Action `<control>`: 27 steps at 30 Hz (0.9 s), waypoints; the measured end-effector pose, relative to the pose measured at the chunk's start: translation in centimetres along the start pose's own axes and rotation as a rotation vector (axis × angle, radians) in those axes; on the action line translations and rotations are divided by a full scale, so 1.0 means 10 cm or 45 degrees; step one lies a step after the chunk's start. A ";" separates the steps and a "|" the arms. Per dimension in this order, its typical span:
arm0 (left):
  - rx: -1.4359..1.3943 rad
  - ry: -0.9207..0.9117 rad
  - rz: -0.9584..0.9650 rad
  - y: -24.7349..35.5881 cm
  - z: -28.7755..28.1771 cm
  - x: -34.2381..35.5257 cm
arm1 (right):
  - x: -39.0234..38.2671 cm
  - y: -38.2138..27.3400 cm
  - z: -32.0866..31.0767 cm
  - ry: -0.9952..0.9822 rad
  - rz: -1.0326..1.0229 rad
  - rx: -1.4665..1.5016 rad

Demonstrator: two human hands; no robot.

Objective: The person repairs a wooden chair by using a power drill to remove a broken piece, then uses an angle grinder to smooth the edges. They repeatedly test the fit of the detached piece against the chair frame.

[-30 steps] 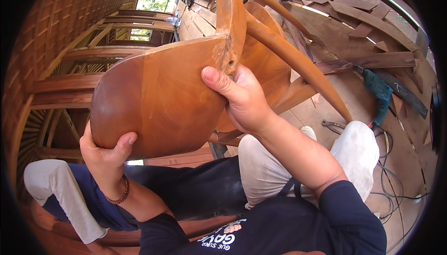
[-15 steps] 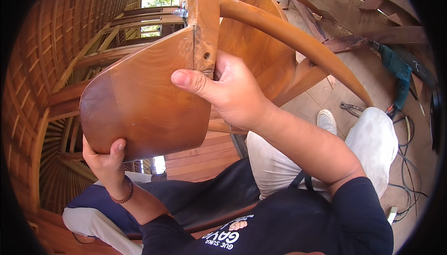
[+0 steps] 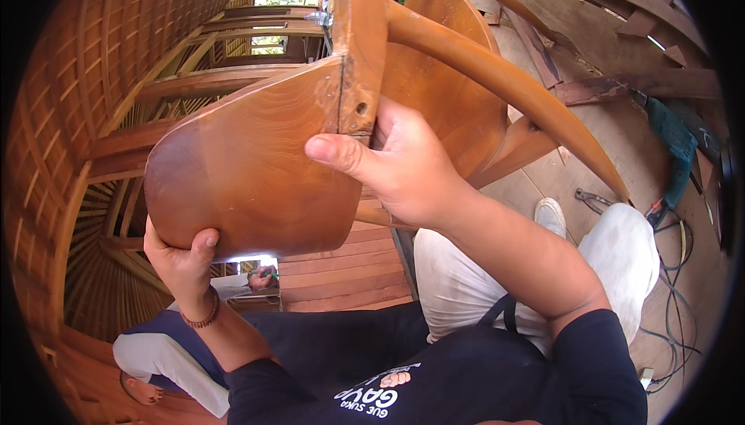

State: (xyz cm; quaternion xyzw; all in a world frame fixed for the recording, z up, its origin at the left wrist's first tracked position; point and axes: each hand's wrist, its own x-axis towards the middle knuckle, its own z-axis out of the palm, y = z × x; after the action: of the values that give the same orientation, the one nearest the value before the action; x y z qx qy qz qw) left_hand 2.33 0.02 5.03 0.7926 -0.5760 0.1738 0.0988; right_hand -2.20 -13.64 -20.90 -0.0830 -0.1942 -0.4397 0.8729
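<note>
A varnished wooden chair (image 3: 442, 60) is raised and tilted before me, with a curved, round-cornered panel (image 3: 256, 161) facing me at the left. My left hand (image 3: 177, 262) grips this panel by its lower left corner, thumb on the near face and fingers behind. Where the panel meets an upright post (image 3: 363, 33), my right hand (image 3: 411, 161) is closed round the joint, its thumb pressing over the panel's edge. A dark seam runs along that joint, with a round hole in the post just above my thumb. The fingers behind the wood are hidden.
On the floor at right lie a teal power drill (image 3: 673, 142), pliers (image 3: 592, 200) and a black cord (image 3: 677, 309). Wood offcuts (image 3: 640, 25) lie at the far right. Another person's leg (image 3: 167, 359) shows at lower left, and slatted woodwork (image 3: 70, 99) stands along the left.
The chair and both hands sit slightly further right and lower in the picture. The hold of each hand looks the same. More of another person shows below the panel.
</note>
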 end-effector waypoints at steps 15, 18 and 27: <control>-0.030 0.003 0.014 -0.01 0.05 0.02 | -0.20 0.03 -0.06 -0.168 0.079 0.060; 0.044 -0.021 0.031 0.01 0.06 0.04 | -0.20 0.04 -0.06 -0.157 0.063 0.122; -0.003 -0.075 -0.004 -0.02 0.03 0.17 | -0.23 0.08 -0.05 -0.185 0.029 -0.010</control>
State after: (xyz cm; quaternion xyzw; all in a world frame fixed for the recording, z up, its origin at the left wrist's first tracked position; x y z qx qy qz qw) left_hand 3.01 -1.50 5.45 0.7983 -0.5775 0.1494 0.0829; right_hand -2.72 -11.63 -22.31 -0.1202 -0.2543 -0.4232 0.8613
